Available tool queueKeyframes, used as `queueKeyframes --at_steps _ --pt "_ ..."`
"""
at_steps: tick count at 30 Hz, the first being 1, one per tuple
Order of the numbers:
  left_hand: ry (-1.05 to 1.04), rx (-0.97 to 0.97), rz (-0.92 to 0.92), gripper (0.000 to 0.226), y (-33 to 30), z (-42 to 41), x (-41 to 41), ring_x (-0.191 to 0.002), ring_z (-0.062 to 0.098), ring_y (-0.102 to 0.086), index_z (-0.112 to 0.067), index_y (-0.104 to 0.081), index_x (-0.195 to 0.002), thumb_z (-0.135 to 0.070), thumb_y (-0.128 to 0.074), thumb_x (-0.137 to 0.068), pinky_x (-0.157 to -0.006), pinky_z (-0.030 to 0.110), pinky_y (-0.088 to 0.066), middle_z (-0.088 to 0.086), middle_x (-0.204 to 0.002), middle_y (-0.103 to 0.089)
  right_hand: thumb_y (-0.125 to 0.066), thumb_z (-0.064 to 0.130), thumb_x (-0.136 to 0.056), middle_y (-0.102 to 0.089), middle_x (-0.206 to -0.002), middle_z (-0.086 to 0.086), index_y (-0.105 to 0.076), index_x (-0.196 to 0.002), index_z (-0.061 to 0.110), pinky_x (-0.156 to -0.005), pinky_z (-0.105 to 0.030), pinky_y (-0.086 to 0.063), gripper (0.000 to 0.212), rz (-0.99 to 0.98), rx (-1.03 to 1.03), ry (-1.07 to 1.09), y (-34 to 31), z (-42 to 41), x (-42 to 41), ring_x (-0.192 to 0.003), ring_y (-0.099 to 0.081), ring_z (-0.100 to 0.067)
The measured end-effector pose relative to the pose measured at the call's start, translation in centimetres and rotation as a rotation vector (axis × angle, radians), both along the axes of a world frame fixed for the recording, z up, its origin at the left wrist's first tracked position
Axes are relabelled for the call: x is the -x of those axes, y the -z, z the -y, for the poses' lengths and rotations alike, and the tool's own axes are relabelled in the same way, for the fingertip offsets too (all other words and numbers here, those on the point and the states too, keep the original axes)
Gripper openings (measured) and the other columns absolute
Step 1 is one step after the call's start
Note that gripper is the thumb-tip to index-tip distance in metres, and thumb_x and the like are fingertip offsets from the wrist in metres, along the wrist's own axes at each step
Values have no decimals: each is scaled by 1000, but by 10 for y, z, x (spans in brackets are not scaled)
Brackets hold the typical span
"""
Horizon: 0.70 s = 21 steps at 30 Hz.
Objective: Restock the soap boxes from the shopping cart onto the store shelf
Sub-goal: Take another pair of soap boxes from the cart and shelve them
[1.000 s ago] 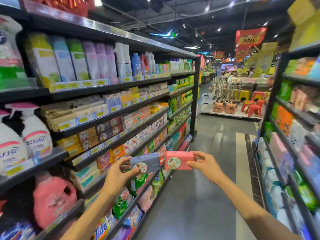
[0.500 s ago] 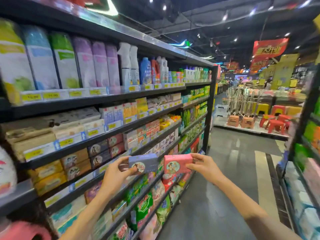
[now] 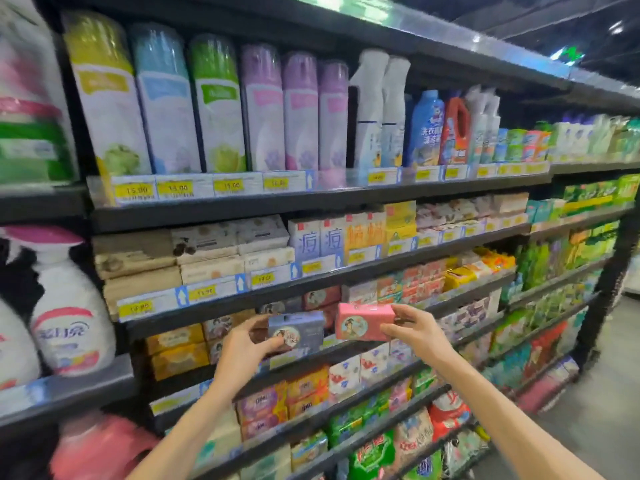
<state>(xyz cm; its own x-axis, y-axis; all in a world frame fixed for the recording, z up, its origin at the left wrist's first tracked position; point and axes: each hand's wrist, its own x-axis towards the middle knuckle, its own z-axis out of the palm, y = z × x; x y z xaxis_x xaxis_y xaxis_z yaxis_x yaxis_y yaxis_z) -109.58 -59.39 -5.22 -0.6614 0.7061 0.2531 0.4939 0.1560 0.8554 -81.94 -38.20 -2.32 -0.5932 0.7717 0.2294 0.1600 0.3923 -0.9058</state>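
My left hand grips a blue-grey soap box with a round picture on its face. My right hand holds a pink soap box of the same design. Both boxes are side by side, close in front of the middle shelf. On that shelf, just behind them, stand matching soap boxes in dark red and grey. The shopping cart is out of view.
The shelf unit fills the view. Tall spray cans and bottles stand on the upper shelf, boxed soaps below them, bagged goods near the floor. Large white bottles are at the left. Aisle floor shows at right.
My view has turned left and moved closer to the shelf. Both hands have carried their boxes up toward the middle shelf, still held side by side.
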Motion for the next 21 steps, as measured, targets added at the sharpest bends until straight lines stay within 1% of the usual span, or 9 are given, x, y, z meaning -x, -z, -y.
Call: queueKeyframes --at_steps 3,5,7,9,12,14,15,18,21 --pt "-135 36 15 72 5 -8 8 -111 13 -65 -20 -63 -132 -51 -85 -71 -97 39 -54 -4 -124 -69 -79 8 -81 -72 -100 7 -64 -112 21 -68 -17 -55 37 15 11 -83 4 -33 33 -83 -71 2" --pt "-188 39 17 65 4 -12 5 -108 12 -67 -21 -64 -130 -46 -84 -74 -94 36 -54 -3 -120 -71 -80 9 -80 -70 -100 9 -61 -110 21 -68 -14 -54 37 14 15 -143 5 -49 49 -85 -69 6" --pt "-239 57 25 58 5 -18 1 -108 15 -67 -21 -65 -129 -40 -83 -77 -93 35 -53 -2 -119 -72 -80 13 -80 -72 -103 5 -61 -115 18 -70 -15 -54 40 35 24 -175 11 -62 61 -89 -69 1" --pt "-292 88 22 58 9 -24 -2 -110 18 -67 -19 -65 -129 -39 -83 -78 -93 36 -53 0 -118 -72 -80 14 -81 -74 -100 4 -64 -116 16 -75 -20 -56 38 53 11 -225 17 -71 70 -89 -72 -5" --pt "-370 120 27 54 14 -34 -13 -110 21 -67 -11 -64 -127 -30 -83 -80 -91 31 -51 4 -116 -71 -82 20 -79 -76 -101 2 -65 -109 22 -87 -34 -56 35 69 1 -249 27 -82 77 -94 -72 -12" --pt "-401 136 1 46 20 -41 -19 -104 20 -67 -8 -66 -121 -24 -82 -82 -85 26 -47 2 -110 -70 -81 16 -80 -77 -97 1 -69 -107 19 -86 -38 -58 29 75 -12 -287 36 -86 78 -92 -73 -15" --pt "-414 148 -21 41 23 -44 -21 -101 19 -66 -9 -66 -119 -24 -80 -83 -83 26 -45 1 -108 -70 -79 13 -81 -78 -95 2 -69 -107 18 -83 -37 -59 28 72 -17 -291 39 -87 79 -91 -74 -16" --pt "-470 190 -70 38 27 -51 -23 -100 21 -68 -14 -66 -117 -29 -78 -85 -85 32 -51 4 -112 -72 -78 8 -82 -76 -86 14 -66 -103 24 -71 -18 -54 29 40 -7 -276 41 -87 79 -86 -73 -6" --pt "-517 232 -157 36 31 -55 -25 -101 25 -69 -17 -65 -116 -31 -78 -85 -85 35 -52 5 -110 -73 -79 11 -82 -76 -89 13 -65 -108 21 -72 -16 -53 31 40 -15 -280 41 -87 83 -86 -72 -4"
